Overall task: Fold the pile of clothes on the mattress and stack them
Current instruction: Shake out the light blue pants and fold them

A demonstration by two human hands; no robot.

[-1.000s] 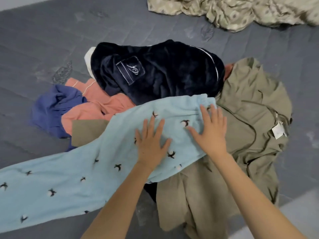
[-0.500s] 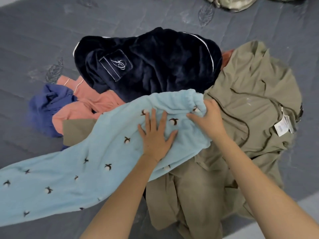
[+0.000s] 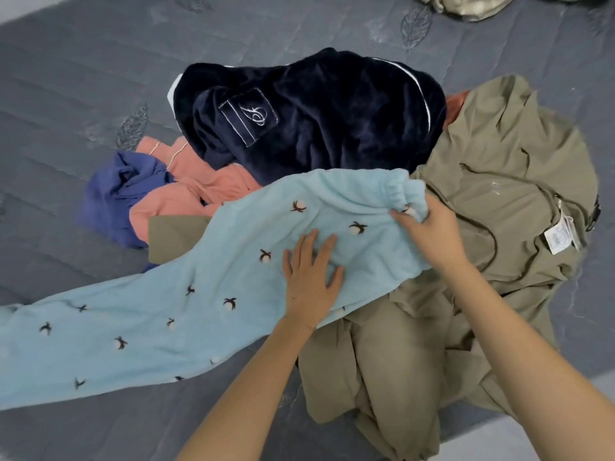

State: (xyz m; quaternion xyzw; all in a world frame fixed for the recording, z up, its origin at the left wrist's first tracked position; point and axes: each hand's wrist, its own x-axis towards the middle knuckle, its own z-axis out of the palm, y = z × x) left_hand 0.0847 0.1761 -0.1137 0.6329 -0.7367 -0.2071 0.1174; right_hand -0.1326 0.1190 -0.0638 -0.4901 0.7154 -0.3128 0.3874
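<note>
Light blue fleece trousers (image 3: 173, 314) with small dark-and-white motifs lie stretched from the pile toward the left edge of the view. My left hand (image 3: 311, 277) presses flat on them near the waist. My right hand (image 3: 429, 229) grips the elastic waistband and bunches it. Under and around them is the pile: a navy plush garment (image 3: 319, 118) with a stitched patch, a large olive garment (image 3: 499, 201) with a white label, a salmon piece (image 3: 196, 191) and a blue-violet piece (image 3: 116, 191).
Everything lies on a grey quilted mattress (image 3: 66, 94) with leaf stitching. A crumpled beige patterned cloth (image 3: 466, 5) sits at the top edge. The mattress edge and paler floor (image 3: 585, 394) show at the lower right.
My right hand went from lying flat on the trousers to gripping and gathering their waistband. My left hand stayed flat on the fabric. The view shifted, so the pile sits a little differently in frame.
</note>
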